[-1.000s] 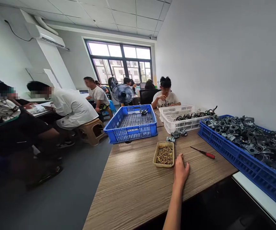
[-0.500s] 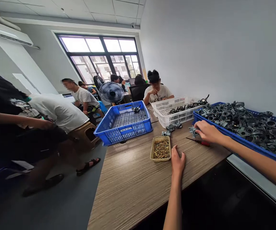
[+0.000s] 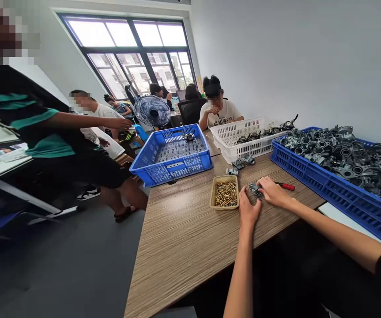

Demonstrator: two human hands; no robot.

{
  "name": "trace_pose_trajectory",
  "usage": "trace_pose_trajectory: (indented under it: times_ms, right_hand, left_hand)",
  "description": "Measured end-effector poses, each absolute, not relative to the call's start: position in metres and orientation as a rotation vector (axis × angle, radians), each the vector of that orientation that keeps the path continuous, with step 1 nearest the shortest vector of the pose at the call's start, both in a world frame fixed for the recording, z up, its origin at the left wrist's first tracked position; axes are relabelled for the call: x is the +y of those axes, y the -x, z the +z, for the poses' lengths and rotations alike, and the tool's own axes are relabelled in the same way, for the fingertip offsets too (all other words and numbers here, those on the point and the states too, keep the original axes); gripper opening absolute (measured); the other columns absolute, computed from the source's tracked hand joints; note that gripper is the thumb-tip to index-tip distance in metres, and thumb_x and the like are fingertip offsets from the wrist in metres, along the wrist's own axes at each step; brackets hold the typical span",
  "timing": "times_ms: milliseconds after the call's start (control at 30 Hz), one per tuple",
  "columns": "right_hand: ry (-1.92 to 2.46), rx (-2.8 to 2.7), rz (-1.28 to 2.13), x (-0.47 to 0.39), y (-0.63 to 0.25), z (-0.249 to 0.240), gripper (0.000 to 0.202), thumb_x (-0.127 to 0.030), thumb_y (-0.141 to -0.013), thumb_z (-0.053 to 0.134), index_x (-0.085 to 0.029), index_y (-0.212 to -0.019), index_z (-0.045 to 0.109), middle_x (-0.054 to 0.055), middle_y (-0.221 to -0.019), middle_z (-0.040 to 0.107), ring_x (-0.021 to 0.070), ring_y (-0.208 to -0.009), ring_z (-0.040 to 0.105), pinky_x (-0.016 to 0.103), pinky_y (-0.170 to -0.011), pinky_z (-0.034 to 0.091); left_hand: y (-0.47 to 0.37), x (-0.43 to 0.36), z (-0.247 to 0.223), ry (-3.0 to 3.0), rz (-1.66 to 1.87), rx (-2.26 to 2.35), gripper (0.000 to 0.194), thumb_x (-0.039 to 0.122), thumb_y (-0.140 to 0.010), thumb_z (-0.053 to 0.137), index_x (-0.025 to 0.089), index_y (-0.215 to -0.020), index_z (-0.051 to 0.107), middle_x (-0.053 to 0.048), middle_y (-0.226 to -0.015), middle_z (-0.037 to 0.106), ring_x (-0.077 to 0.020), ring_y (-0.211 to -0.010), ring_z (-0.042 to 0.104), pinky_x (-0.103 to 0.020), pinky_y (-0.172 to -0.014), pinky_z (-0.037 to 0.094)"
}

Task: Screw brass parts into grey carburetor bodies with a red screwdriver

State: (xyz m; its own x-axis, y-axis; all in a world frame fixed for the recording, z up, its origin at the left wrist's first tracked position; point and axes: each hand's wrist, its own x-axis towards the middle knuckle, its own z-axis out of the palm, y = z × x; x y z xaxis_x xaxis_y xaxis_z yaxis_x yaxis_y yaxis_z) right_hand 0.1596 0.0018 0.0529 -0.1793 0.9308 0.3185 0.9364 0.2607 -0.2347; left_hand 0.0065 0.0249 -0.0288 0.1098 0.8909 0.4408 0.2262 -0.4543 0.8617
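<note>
My right hand [image 3: 272, 191] grips a grey cast-metal carburetor body [image 3: 255, 189] just above or on the table; which of these I cannot tell. Close on its left rests my left hand [image 3: 249, 208], thumb and fingers apart, beside a small tan tray [image 3: 213, 201] of brass screw-like pieces [image 3: 226, 193]. Behind my right hand lies a screwdriver with a red handle [image 3: 288, 187], its shaft partly covered. A few more metal castings [image 3: 239, 164] sit on the table behind the tan tray.
On the right, a blue crate [image 3: 296, 161] is heaped with castings. A white basket [image 3: 233, 154] holds assembled parts, and a blue basket [image 3: 173, 172] has one near its back. A person [image 3: 221, 110] sits across the table [image 3: 177, 247]; another [image 3: 51, 132] stands at left, near a fan [image 3: 152, 110].
My right hand has brought the carburetor body from near the blue crate to beside my left hand. The camera view has tilted down. The standing person at left has turned and extended an arm.
</note>
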Motion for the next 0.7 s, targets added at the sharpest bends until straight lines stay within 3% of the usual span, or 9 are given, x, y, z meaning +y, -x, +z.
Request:
trace_pose_trajectory:
  times_ms: [433, 700]
  right_hand:
    - [1.514, -1.919, 0.081, -0.012, -0.186, 0.021, 0.014, -0.017, -0.098, 0.05, -0.022, -0.108, 0.058, 0.012, -0.11, 0.065, 0.0308, -0.109, 0.059, 0.052, -0.099, 0.052]
    - [1.501, -1.81, 0.146, -0.008, -0.181, 0.021, 0.017, -0.016, -0.098, 0.047, -0.024, -0.108, 0.057, 0.012, -0.115, 0.06, 0.0294, -0.115, 0.06, 0.052, -0.106, 0.052]
  left_hand:
    - [-0.004, 0.022, -0.026, -1.815, 1.308, 1.103, 0.064, 0.017, -0.08, 0.072, 0.019, -0.139, 0.049, -0.014, -0.134, 0.061, -0.0295, -0.13, 0.06, -0.048, -0.117, 0.048]
    - [-0.005, 0.022, -0.025, -1.832, 1.276, 1.121, 0.063, 0.018, -0.08, 0.072, 0.02, -0.14, 0.05, -0.014, -0.132, 0.062, -0.0295, -0.13, 0.06, -0.049, -0.117, 0.048]
